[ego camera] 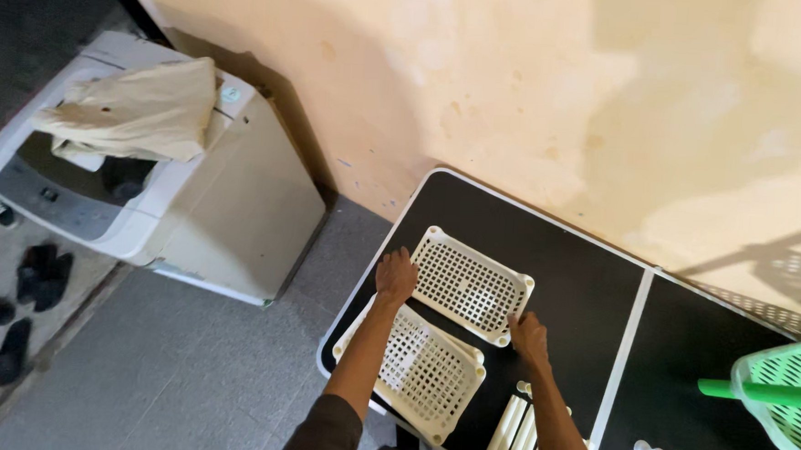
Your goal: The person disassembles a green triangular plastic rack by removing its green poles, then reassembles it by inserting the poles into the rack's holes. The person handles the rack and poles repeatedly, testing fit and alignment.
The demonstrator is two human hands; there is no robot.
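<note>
Both hands grip the far white perforated tray (470,285) near the worktop's (589,290) left edge, left hand (396,276) and right hand (528,333) fingers curled over opposite rims, a second tray (425,371) and white tubes (517,432) lying unjoined (assembly looks barely begun).

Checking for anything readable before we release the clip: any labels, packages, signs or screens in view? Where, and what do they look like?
Sticker: small, round, greenish-white, on the lid of the white washing machine at upper left, beside the beige cloth.
Control panel: grey strip along the machine's front edge, small dark button; markings too small to tell.
No packages, signs or lit screens visible.
</note>
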